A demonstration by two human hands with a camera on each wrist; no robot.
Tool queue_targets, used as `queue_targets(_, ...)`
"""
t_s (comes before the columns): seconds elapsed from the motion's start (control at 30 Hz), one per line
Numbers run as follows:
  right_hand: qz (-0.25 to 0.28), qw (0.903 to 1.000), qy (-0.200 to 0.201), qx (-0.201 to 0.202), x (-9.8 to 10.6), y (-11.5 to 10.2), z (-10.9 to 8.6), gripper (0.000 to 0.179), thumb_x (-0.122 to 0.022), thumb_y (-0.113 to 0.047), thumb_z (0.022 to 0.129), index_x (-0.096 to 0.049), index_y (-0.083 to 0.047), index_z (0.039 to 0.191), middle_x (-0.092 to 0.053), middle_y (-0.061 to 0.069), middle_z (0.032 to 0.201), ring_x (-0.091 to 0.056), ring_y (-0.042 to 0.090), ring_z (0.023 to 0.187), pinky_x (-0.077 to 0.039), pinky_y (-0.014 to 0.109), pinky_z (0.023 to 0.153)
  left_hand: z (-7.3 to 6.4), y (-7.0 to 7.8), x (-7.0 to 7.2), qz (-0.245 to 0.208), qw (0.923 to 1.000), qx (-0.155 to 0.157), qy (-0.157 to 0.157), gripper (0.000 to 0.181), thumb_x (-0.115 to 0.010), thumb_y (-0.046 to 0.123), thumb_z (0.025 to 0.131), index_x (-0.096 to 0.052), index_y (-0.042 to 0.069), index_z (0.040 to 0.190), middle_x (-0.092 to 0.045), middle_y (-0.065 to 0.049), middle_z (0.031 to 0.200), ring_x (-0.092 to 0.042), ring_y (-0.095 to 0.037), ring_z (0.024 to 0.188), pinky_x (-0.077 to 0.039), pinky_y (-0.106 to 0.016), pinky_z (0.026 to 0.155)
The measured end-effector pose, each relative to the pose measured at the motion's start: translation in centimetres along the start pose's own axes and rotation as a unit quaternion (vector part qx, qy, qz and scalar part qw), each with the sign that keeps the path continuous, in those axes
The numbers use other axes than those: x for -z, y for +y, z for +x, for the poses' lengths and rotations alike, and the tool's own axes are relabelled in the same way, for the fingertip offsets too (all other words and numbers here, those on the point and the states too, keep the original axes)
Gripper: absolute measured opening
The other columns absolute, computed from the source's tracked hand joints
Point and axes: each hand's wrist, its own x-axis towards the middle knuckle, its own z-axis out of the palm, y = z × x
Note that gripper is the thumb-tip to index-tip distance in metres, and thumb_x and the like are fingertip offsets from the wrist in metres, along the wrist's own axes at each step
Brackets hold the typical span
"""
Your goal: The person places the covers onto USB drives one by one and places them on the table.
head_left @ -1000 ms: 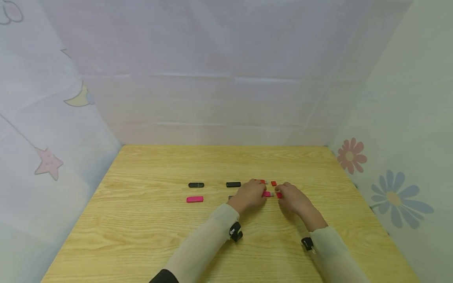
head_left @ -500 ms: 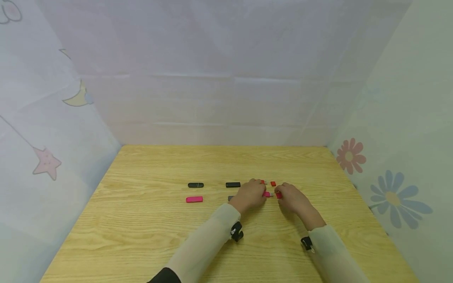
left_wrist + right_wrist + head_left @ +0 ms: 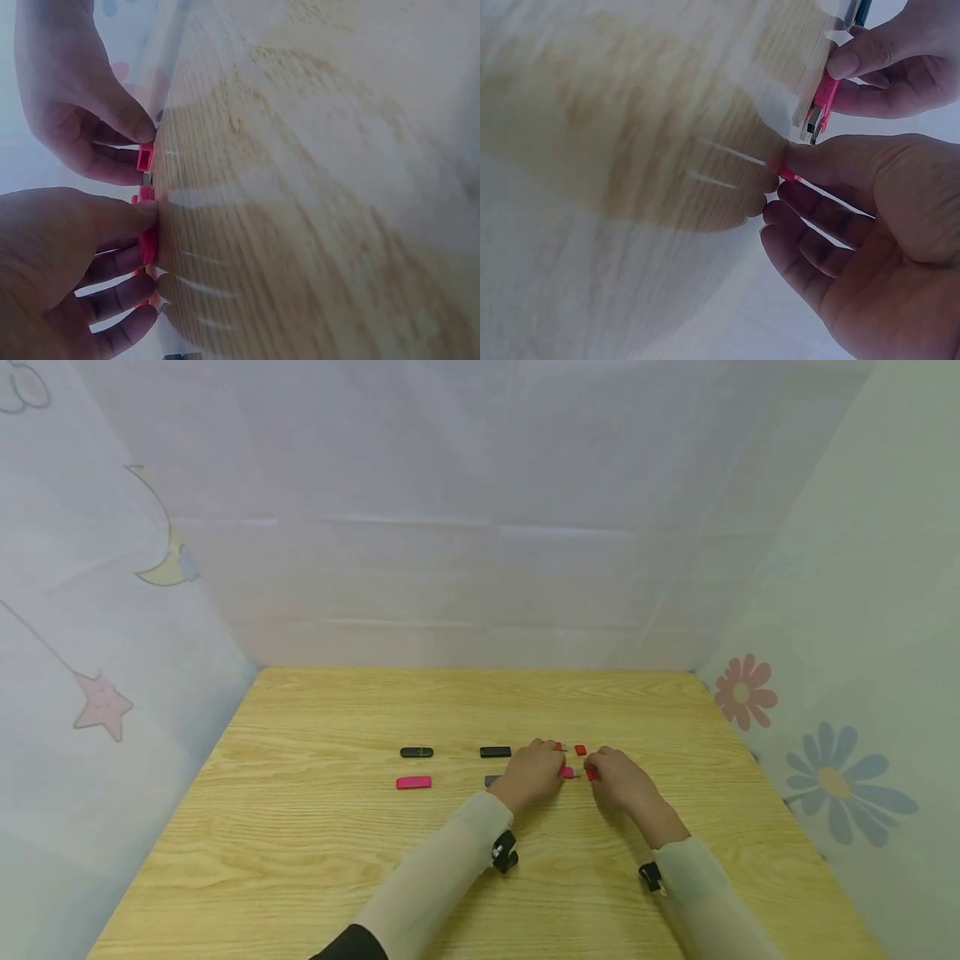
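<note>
Between thumb and fingers my left hand (image 3: 534, 772) pinches a pink USB stick (image 3: 148, 240) low at the table. Its bare metal plug (image 3: 811, 120) points toward my right hand (image 3: 621, 781). That hand pinches the small pink cap (image 3: 786, 172) between thumb and index finger, its other fingers loosely bent. In the left wrist view the cap's hollow end faces the plug, and a short gap separates the two in the head view. Just behind lies a red USB stick (image 3: 559, 746), partly hidden by my left hand, with its red cap (image 3: 581, 749) off beside the plug.
To the left on the wooden table (image 3: 300, 860) lie a black USB stick (image 3: 495, 752), a dark one (image 3: 416, 752) and a pink one (image 3: 414, 782). A grey stick (image 3: 492, 780) is partly covered by my left wrist. Fabric walls enclose the table's back and sides.
My right thumb and fingers have drawn in a little around the pink cap. Both hands and the pink USB stick stay in nearly the same place.
</note>
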Motion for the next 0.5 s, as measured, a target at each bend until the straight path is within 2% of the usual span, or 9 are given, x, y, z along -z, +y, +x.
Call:
queue_targets(0.37,-0.008,1.0,0.006,-0.002,-0.09,0.18,0.05,0.009,-0.07,0.0,0.086,-0.068,-0.003,0.094,-0.056,0.005,0.087,-0.056,0.022,0.081,-0.05,0.04,0.073,0.25,0.47,-0.14,-0.004,1.0,0.003,0.004,0.016,-0.057,0.031,0.099,-0.071,0.022,0.1,-0.062,0.004,0.112,-0.056,-0.015,0.101,-0.051,-0.028,0.081)
queue_targets(0.5,-0.007,1.0,0.005,-0.005,-0.14,0.2,0.05,0.007,-0.069,0.0,0.086,-0.067,-0.004,0.091,-0.055,0.004,0.085,-0.054,0.021,0.078,-0.049,0.038,0.071,0.21,0.62,-0.18,-0.013,0.9999,0.005,0.004,0.017,-0.057,0.032,0.099,-0.07,0.021,0.1,-0.062,0.005,0.106,-0.056,-0.014,0.099,-0.05,-0.027,0.082)
